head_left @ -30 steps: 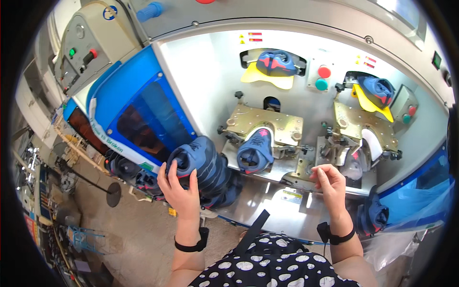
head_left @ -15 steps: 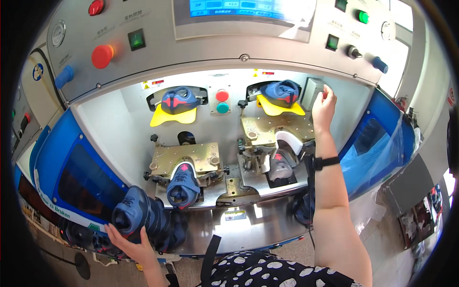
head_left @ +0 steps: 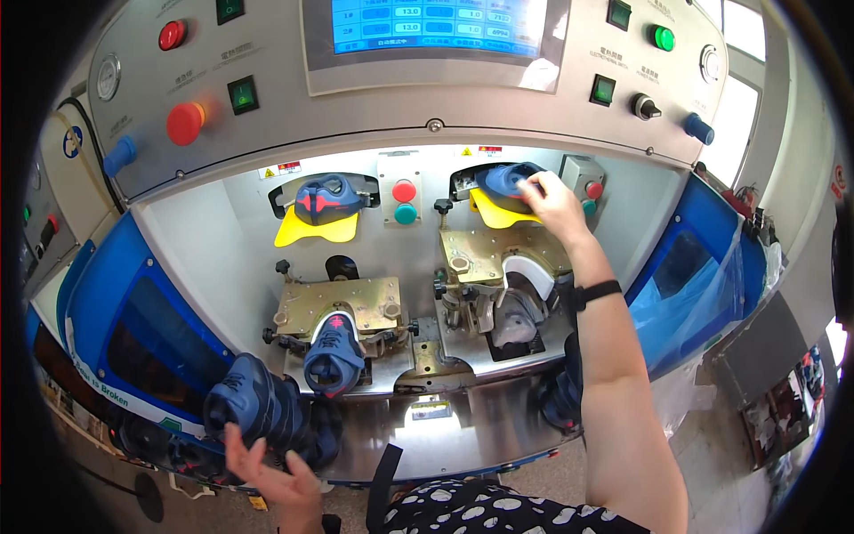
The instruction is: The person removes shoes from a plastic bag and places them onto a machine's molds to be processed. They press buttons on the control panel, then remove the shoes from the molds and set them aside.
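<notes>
My right hand point(head_left: 553, 203) reaches up into the machine bay and grips the dark blue shoe upper point(head_left: 504, 180) that sits on the right yellow holder point(head_left: 498, 214). My left hand point(head_left: 271, 478) is low at the front, fingers spread, touching the underside of a stack of dark blue shoe uppers point(head_left: 258, 411) at the machine's front left edge. Another blue upper with red trim point(head_left: 326, 198) rests on the left yellow holder point(head_left: 316, 230). A blue upper point(head_left: 332, 352) is clamped in the left brass station point(head_left: 336, 305). The right brass station point(head_left: 510, 264) holds a grey form.
A control panel above carries a blue screen point(head_left: 434, 21), red buttons point(head_left: 184, 122), green lit switches point(head_left: 660, 37) and blue knobs. Red and green buttons point(head_left: 405, 201) sit between the holders. Blue side guards point(head_left: 124, 329) flank the bay. More dark uppers point(head_left: 562, 392) lie behind my right forearm.
My right hand moved from the bay's right wall leftward onto the upper on the right yellow holder. My left hand stayed under the stack of uppers. The view shifted slightly.
</notes>
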`<move>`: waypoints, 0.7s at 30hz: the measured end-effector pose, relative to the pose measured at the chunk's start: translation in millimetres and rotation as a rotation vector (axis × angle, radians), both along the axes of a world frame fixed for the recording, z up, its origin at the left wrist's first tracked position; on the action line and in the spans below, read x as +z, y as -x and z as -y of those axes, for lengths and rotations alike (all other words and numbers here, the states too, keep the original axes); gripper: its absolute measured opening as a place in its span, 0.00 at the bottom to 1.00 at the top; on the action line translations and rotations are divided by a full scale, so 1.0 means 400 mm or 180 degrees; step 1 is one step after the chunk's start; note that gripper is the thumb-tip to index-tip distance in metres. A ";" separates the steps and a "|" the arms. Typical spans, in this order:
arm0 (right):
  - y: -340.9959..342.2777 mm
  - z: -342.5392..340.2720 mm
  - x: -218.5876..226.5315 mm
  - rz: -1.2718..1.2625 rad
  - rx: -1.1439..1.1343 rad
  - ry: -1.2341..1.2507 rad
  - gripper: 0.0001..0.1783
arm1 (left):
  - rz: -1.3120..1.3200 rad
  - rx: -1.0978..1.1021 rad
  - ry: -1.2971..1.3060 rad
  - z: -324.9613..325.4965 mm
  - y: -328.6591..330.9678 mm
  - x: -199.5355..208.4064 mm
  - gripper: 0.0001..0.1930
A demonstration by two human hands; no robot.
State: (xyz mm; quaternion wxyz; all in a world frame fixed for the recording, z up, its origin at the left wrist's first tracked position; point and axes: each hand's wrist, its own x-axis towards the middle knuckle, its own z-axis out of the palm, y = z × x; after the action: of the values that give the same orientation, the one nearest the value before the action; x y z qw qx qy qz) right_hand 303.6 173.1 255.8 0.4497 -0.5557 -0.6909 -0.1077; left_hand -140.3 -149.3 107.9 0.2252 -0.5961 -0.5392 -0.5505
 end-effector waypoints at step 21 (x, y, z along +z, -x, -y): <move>0.069 0.587 -0.437 -0.0142 0.0046 0.0648 0.16 | 0.4812 -0.4424 0.4928 -0.292 -0.587 -0.172 0.24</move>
State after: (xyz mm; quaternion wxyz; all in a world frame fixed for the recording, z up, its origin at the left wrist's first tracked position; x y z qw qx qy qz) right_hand 276.0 -61.5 81.1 0.4069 -0.5959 -0.6920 -0.0212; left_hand 94.3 -32.6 39.0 -0.8709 -0.2668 -0.2875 -0.2963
